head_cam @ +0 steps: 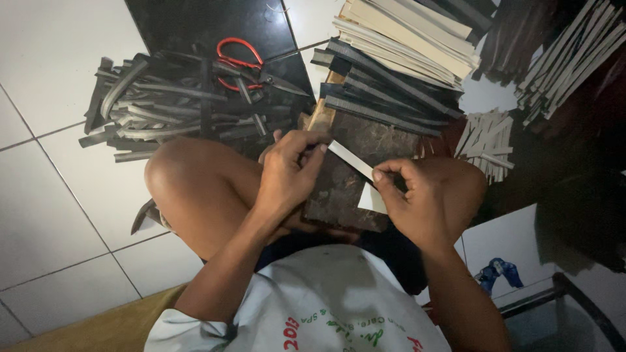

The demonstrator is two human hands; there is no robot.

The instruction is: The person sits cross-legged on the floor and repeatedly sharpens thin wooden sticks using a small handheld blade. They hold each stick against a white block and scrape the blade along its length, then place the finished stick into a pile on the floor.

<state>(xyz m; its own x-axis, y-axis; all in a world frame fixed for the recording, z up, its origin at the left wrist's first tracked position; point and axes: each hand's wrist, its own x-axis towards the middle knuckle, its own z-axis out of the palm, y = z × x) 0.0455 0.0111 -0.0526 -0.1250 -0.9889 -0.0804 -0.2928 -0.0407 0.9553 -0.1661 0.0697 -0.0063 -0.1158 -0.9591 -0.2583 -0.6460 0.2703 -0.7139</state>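
I sit cross-legged on the floor with a dark worn board (pixel 352 182) between my knees. My left hand (pixel 290 171) pinches the upper end of a narrow pale strip (pixel 350 160) that lies slanted over the board. The strip's lower end is gripped by my right hand (pixel 414 195), with a small pale piece (pixel 372 199) just below its thumb. Both hands hover close above the board.
A heap of dark strips (pixel 163 107) lies on the floor at upper left, with red-handled scissors (pixel 244 65) on it. Stacks of pale and dark strips (pixel 404 39) sit beyond the board. Short pale sticks (pixel 486 140) lie at right. White tiles (pixel 59 163) surround me.
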